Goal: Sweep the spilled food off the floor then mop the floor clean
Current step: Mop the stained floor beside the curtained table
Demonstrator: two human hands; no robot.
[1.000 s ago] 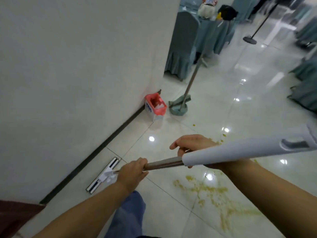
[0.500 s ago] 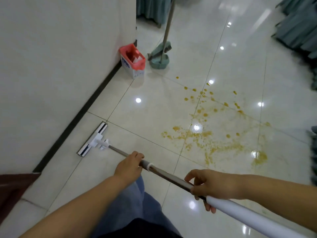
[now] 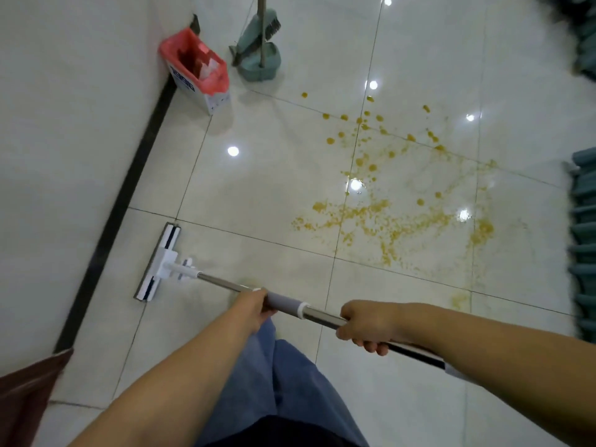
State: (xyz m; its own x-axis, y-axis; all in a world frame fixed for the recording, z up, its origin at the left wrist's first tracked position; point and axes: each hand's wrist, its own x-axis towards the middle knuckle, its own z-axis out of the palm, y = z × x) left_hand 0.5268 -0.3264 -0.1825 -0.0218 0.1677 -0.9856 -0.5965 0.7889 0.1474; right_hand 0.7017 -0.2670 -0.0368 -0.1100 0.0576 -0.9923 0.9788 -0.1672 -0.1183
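Beside the pale wall (image 3: 64, 124), my left hand (image 3: 254, 306) and right hand (image 3: 364, 327) grip the white flat-headed steel mop (image 3: 222, 282); the yellow spilled-food smear (image 3: 387, 217) lies right of its head.

behind the right hand (image 3: 367, 324), the mop pole (image 3: 322, 315) runs under the forearm, its end hidden. far ahead of the left hand (image 3: 253, 309), the broom handle (image 3: 262, 27) is cut by the top edge and the box (image 3: 216, 101) lettering is unreadable. right of the right hand, teal cloth (image 3: 583, 253) is blurred and cropped.
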